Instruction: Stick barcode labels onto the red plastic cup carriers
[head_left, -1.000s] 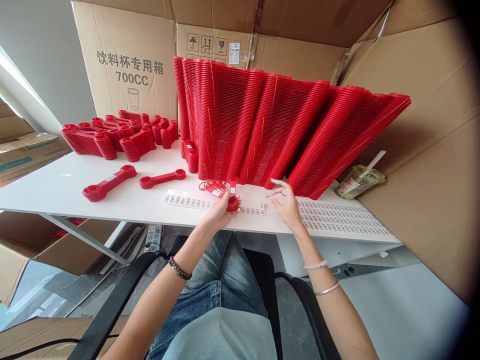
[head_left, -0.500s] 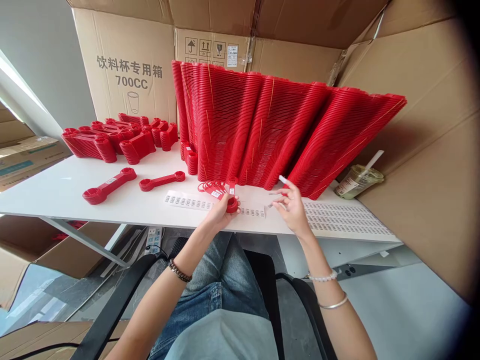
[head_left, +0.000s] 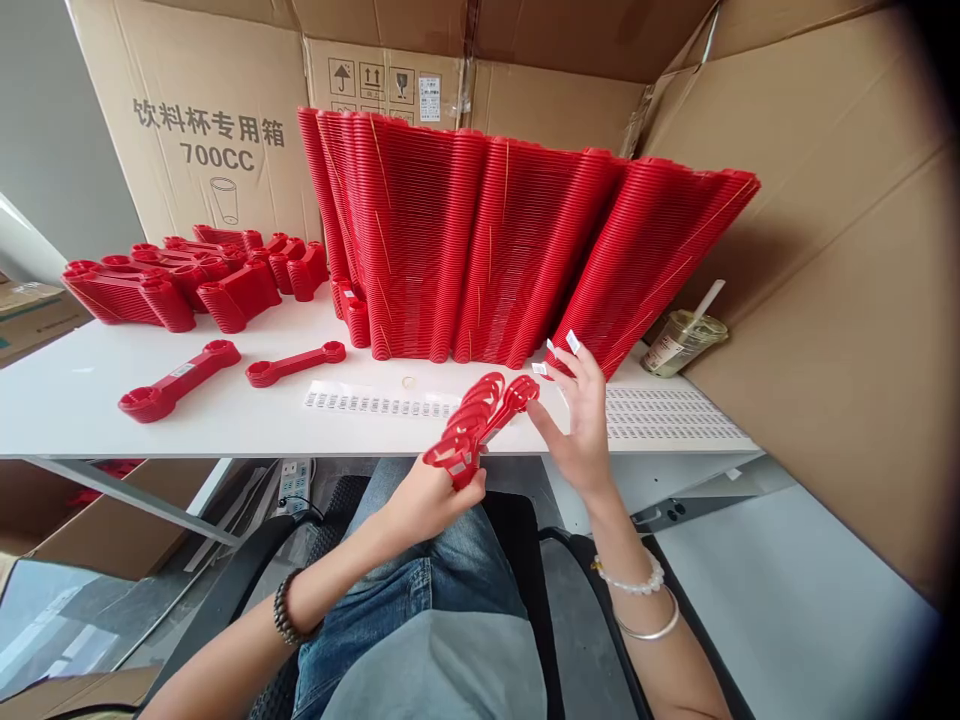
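My left hand [head_left: 431,500] is closed around one end of several red plastic strips with ring-shaped ends [head_left: 474,415], fanned out above the table's front edge. To the right, my right hand [head_left: 581,425] is raised with fingers spread, its thumb close to the far ring ends. Small white stickers [head_left: 573,342] cling to its fingertips. Behind the held strips lies a sheet of barcode stickers [head_left: 375,404], with a thin rubber band [head_left: 409,382] just beyond it. Whether the thumb touches a ring cannot be made out.
Tall stacks of red strips [head_left: 420,240] stand at the back, with shorter bundles [head_left: 240,297] at left. Two small stacks, one labelled [head_left: 180,382] and one thinner [head_left: 296,366], lie in front. More sticker sheets [head_left: 667,415] and a drink cup [head_left: 682,342] are at right; cardboard [head_left: 817,250] encloses the table.
My left hand has lifted the red strips toward me and fanned them out. My right hand stays raised, now with several stickers visible on its fingertips. The head view has shifted slightly right.
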